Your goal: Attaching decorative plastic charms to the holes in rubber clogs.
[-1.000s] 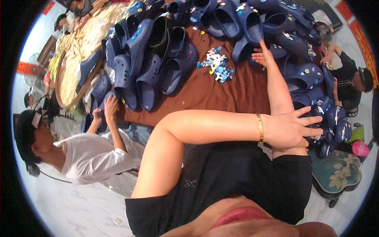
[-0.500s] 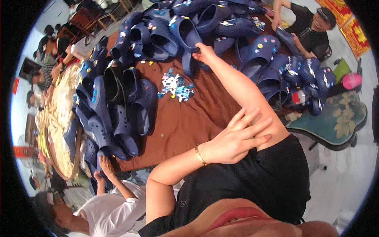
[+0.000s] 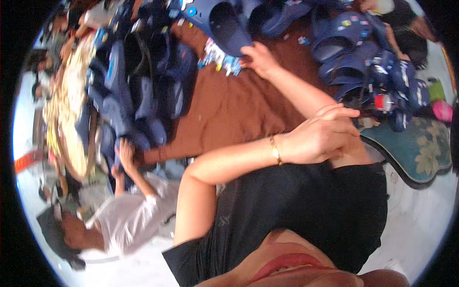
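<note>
My right hand [image 3: 260, 60] grips the heel end of a navy clog [image 3: 239, 42] dotted with small charms. The clog is held at the top middle, partly covering a pile of loose white and blue shoe charms [image 3: 216, 56] on the brown cloth [image 3: 234, 105]. My left hand [image 3: 318, 138], with a gold bracelet at its wrist, lies against my right arm near the elbow. Its fingers are partly bent, one or two stretched out, and nothing shows in them.
More navy clogs [image 3: 117, 86] crowd the cloth's left side, and others [image 3: 334, 45] lie at the right. A co-worker in white [image 3: 129, 215] handles a clog at lower left; another in black [image 3: 409, 40] sits at upper right. A green padded stool [image 3: 406, 148] stands at right.
My right hand has drawn the clog out from the far heap and toward me, over the charms. My left hand has bent its spread fingers. The whole view has shifted upward.
</note>
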### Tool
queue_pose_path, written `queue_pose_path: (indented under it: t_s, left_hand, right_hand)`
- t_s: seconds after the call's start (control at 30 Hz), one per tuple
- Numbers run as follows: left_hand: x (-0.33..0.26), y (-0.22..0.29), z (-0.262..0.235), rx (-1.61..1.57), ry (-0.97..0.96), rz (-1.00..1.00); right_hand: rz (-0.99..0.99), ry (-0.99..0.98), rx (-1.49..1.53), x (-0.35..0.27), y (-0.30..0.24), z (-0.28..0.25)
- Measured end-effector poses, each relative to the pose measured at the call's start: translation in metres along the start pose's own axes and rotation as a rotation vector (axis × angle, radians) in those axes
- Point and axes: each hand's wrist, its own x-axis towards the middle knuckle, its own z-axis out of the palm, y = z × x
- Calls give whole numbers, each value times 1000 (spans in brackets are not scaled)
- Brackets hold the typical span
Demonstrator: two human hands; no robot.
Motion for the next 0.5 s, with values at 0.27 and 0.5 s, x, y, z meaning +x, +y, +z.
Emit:
queue_pose_path:
  t_s: [0.27,0.5]
  left_hand:
    - [-132,-4,-41,126,179,-512]
    - [-213,-10,-49,202,395,-932]
  right_hand:
    - [468,-189,-372,-128,65,-4]
    - [821,-479,-651,-128,72,-21]
